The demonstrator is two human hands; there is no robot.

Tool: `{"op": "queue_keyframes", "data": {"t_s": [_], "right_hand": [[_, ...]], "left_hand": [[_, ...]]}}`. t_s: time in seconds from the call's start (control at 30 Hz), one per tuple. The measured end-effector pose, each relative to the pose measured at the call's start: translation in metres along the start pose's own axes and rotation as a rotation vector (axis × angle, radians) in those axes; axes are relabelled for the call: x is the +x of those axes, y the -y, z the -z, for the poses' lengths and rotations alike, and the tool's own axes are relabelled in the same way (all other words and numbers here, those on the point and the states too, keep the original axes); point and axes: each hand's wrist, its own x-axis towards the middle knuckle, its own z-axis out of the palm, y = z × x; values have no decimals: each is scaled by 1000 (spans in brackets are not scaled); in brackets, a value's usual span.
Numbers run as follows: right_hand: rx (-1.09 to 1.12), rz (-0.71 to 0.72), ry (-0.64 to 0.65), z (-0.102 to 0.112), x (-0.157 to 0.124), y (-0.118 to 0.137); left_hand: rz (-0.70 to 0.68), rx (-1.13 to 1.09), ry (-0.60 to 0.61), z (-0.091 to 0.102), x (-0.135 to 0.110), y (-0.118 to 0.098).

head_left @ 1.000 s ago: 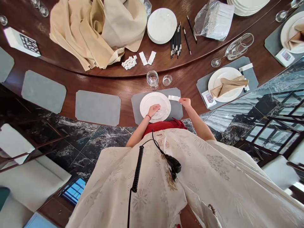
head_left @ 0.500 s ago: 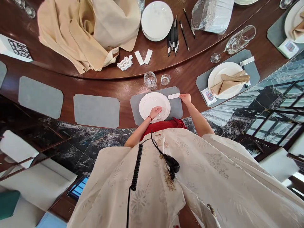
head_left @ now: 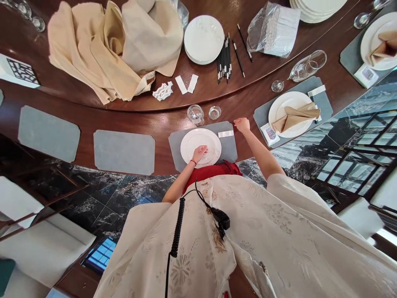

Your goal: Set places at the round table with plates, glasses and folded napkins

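Observation:
My left hand (head_left: 200,152) rests on a white plate (head_left: 188,145), fingers lying flat on its near half. The plate sits on a grey placemat (head_left: 174,142) at the table's near edge. A small white strip (head_left: 225,134) lies on the mat to the right of the plate. My right hand (head_left: 242,124) hovers just past the mat's far right corner, fingers curled in and nothing showing in them, clear of the strip. A stemless glass (head_left: 195,114) and a smaller cup (head_left: 214,112) stand just beyond the mat.
Two bare grey placemats (head_left: 124,151) lie to the left. On the raised centre are beige cloths (head_left: 118,45), stacked plates (head_left: 204,39), black chopsticks (head_left: 225,58) and a plastic bag (head_left: 274,29). At the right is a laid place with a folded napkin (head_left: 294,116) and a wine glass on its side (head_left: 305,68).
My right hand has let go of the white strip and moved up and away from it. The strip now lies alone on the mat. My left hand stays on the plate.

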Motion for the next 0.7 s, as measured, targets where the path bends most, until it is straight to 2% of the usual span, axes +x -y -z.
{"op": "queue_keyframes", "data": {"t_s": [0.17, 0.27, 0.37, 0.53, 0.6, 0.7], "right_hand": [[144, 115, -129, 40, 100, 71], [72, 144, -214, 60, 156, 111], [-36, 189, -228, 72, 195, 134], [-123, 325, -221, 76, 224, 137], [-103, 307, -236, 76, 228, 134], [-82, 195, -235, 76, 225, 130]], "left_hand": [[-1, -15, -18, 3, 1, -10], [4, -28, -46, 3, 6, -16], [8, -35, -43, 2, 12, -23], [-11, -28, 12, -3, 21, -30], [-30, -21, 39, -6, 24, -31], [-69, -17, 71, -8, 27, -31]]}}
